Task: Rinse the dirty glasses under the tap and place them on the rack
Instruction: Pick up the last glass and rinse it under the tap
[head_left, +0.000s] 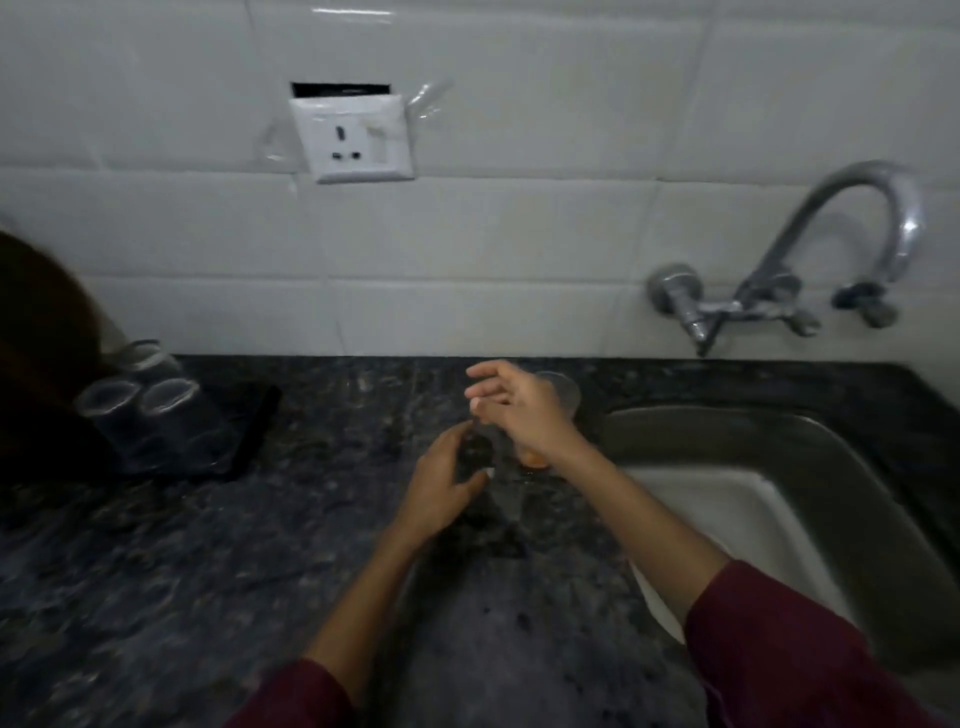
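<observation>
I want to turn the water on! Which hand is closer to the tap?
Right. The right hand is over the counter beside the sink, below and left of the tap. The left hand is farther left and lower.

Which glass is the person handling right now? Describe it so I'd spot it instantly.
Start at the steel sink and look just left along the dark counter. Between the left hand and right hand stands a clear glass with orange residue; the three glasses far left are upturned.

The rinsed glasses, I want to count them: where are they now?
Three glasses stand upside down at the far left of the counter, on a dark mat by the tiled wall.
</observation>
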